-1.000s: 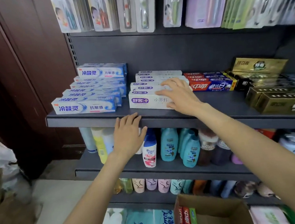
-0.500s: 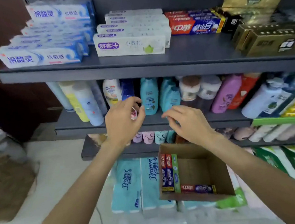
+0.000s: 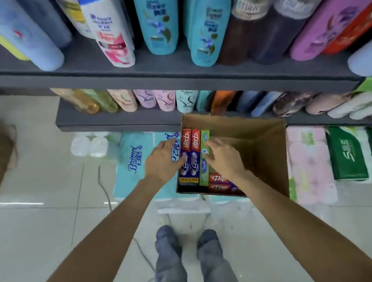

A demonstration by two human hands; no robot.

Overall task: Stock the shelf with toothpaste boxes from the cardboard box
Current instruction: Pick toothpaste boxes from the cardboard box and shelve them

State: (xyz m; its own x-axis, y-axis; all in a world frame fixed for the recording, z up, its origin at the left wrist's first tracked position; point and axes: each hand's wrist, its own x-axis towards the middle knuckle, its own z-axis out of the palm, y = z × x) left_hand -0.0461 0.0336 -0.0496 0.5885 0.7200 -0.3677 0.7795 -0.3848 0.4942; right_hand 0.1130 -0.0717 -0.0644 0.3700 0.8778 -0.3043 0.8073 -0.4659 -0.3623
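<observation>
An open cardboard box [image 3: 264, 145] rests on packs below the lowest shelf. Along its left wall lie two red-and-blue toothpaste boxes [image 3: 192, 154] and a green one [image 3: 204, 169], side by side. Two more red toothpaste boxes [image 3: 220, 182] lie crosswise at the near edge. My left hand [image 3: 163, 160] reaches over the box's left wall, fingertips touching the outer red box. My right hand [image 3: 222, 156] rests its spread fingers on the green box. Nothing is lifted. The toothpaste shelf is out of view above.
Two grey shelves [image 3: 172, 72] full of shampoo bottles [image 3: 154, 17] overhang the box. Teal tissue packs [image 3: 134, 160] sit left of it, pink and green packs [image 3: 344, 153] to its right. A cable lies on the tiled floor by my feet [image 3: 186, 256].
My view has tilted down from the toothpaste shelf to the floor. Both hands have dropped from the shelf edge into the cardboard box and now touch the toothpaste boxes.
</observation>
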